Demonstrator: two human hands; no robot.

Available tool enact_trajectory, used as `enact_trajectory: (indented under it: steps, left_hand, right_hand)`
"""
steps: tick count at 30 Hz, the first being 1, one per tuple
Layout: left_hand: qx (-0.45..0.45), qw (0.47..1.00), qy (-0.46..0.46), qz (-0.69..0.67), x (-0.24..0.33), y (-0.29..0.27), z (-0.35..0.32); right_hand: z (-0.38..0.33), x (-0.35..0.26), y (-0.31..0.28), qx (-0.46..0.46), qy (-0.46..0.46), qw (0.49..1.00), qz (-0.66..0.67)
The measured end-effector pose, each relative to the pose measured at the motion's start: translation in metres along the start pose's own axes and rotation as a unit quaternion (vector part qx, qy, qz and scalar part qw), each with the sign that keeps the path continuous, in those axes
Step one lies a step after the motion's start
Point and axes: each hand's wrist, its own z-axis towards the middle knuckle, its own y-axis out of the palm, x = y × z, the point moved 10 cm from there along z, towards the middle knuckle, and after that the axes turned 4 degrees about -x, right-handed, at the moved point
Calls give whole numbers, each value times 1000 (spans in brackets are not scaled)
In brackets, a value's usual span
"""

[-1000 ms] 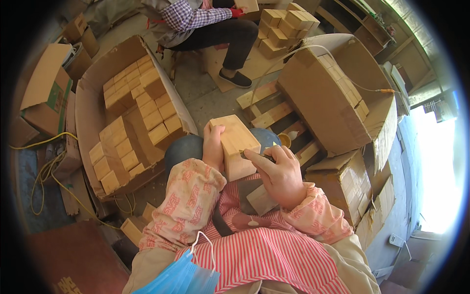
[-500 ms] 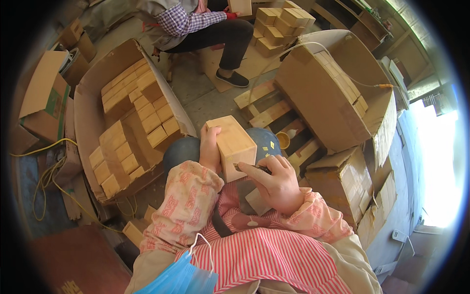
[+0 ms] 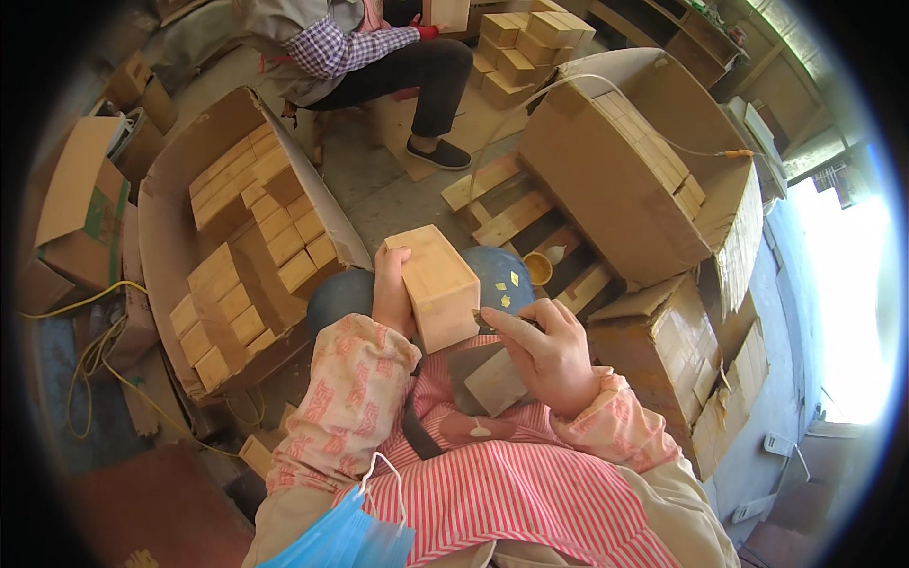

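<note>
My left hand [image 3: 392, 286] grips a pale wooden box [image 3: 443, 276] by its left side, above my lap. The box is tilted, with a broad smooth face up and a smaller face toward me. Just off the box's lower right corner is my right hand [image 3: 549, 355], index finger stretched toward it. A small dark piece [image 3: 485, 320] is pinched in those fingers; its kind is mostly hidden. Below the box, a grey flat rectangular block [image 3: 494, 381] lies on my lap against the red-striped apron [image 3: 530, 492].
A large carton [image 3: 346, 227] full of wooden boxes stands at left, another carton [image 3: 606, 189] at right by a wooden pallet [image 3: 511, 220]. A seated co-worker [image 3: 379, 85] holds a box near stacked boxes [image 3: 530, 47]. A yellow cup [image 3: 538, 268] is on the pallet. Yellow cable [image 3: 99, 331] trails at left.
My right hand has moved away from the box's near face to beside its lower right corner. The box has shifted slightly left, and more of the grey block shows.
</note>
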Motion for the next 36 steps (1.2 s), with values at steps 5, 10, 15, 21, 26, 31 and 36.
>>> enact_trajectory:
  steps: [5, 10, 15, 21, 26, 31, 36]
  left_hand:
    - [-9, 1000, -13, -12, -3, 3, 0]
    - [-1, 1000, 4, -7, 0, -1, 5]
    - [-4, 1000, 6, -12, -2, -5, 6]
    - [-4, 1000, 14, -6, -2, -8, 9]
    - [-2, 1000, 17, 21, -5, -11, 12]
    - [4, 1000, 16, 14, -4, -12, 10]
    - [-9, 1000, -10, -22, 0, -2, -1]
  right_hand:
    - [13, -2, 24, -40, 30, 995, 81]
    - [21, -2, 59, -74, 86, 965, 237]
    - [20, -10, 67, -73, 98, 960, 253]
    - [23, -3, 61, -3, 142, 970, 198]
    - [32, -6, 72, 49, 131, 982, 130]
    - [37, -19, 60, 60, 99, 976, 184]
    - [22, 32, 7, 54, 160, 948, 269]
